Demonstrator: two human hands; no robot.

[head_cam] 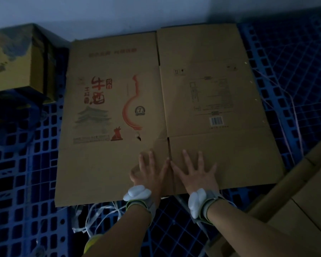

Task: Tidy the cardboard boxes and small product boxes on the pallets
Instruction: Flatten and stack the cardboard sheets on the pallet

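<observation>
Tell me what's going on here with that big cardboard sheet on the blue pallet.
A person has both hands pressed flat on a flattened brown cardboard box with red printing, which lies on a blue plastic grid pallet. The left hand and right hand rest with fingers spread near its front edge, either side of the slit between two flaps. A closed yellowish printed carton stands to the left, plain brown cartons sit at the right, and loose white strapping lies by the front edge.

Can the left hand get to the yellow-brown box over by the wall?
Probably yes, with a lean. The left hand rests flat on the flattened brown cardboard box, holding nothing; only that card and blue plastic pallet lie before the yellow-brown box.
</observation>
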